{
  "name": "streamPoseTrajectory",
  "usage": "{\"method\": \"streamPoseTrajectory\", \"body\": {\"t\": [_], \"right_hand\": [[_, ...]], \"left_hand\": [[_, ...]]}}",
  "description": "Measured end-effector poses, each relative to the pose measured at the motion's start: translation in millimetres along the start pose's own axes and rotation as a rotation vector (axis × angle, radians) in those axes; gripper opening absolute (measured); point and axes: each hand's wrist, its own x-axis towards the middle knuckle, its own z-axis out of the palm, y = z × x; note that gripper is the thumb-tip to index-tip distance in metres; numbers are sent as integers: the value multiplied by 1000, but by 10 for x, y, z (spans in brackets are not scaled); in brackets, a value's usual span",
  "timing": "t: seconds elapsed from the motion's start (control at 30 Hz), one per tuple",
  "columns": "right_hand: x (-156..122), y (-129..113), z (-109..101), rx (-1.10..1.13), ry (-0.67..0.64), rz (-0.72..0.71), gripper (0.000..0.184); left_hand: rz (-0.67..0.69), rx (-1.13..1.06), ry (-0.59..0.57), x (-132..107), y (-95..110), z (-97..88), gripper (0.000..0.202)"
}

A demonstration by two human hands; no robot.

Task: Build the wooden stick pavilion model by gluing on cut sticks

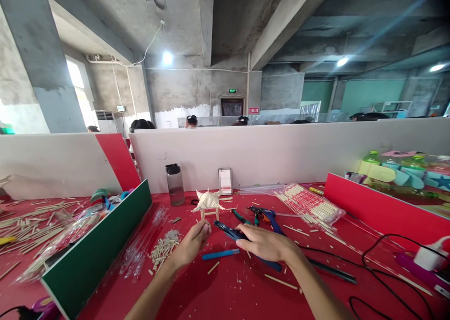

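A small pavilion model (pixel 208 201) built of pale wooden sticks stands upright, with a flared ridged roof on thin legs. My left hand (pixel 195 241) is closed, its fingertips at the foot of the model's left leg, and they hide the contact. My right hand (pixel 262 240) is wrapped over a long dark blue hand tool (pixel 228 231). This tool's narrow tip points at the model's right leg, and my palm covers its middle. A blue pen-like stick (pixel 220 254) lies between my hands. Behind the right hand are green-handled pliers (pixel 241 217) and a blue glue gun (pixel 270 217).
Cut stick pieces (pixel 165 247) are heaped at left, beside clear plastic sleeves (pixel 140 249). A water bottle (pixel 175 185) stands behind. Bundled sticks (pixel 309 205) lie at right, near black cables (pixel 365 259). Green (pixel 101 249) and red (pixel 372 212) dividers flank the red table.
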Motion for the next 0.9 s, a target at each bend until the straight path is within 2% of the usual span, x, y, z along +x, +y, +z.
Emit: {"method": "streamPoseTrajectory", "body": {"t": [0.13, 0.33, 0.67, 0.9], "right_hand": [[51, -81, 101, 99, 107, -91, 34], [173, -179, 260, 205, 236, -157, 38], [360, -52, 473, 414, 192, -194, 39], [385, -86, 510, 410, 215, -181, 40]], "left_hand": [[121, -153, 12, 36, 42, 3, 41], [126, -137, 129, 19, 131, -14, 38], [94, -122, 225, 68, 84, -24, 43], [84, -117, 226, 86, 50, -42, 44]]}}
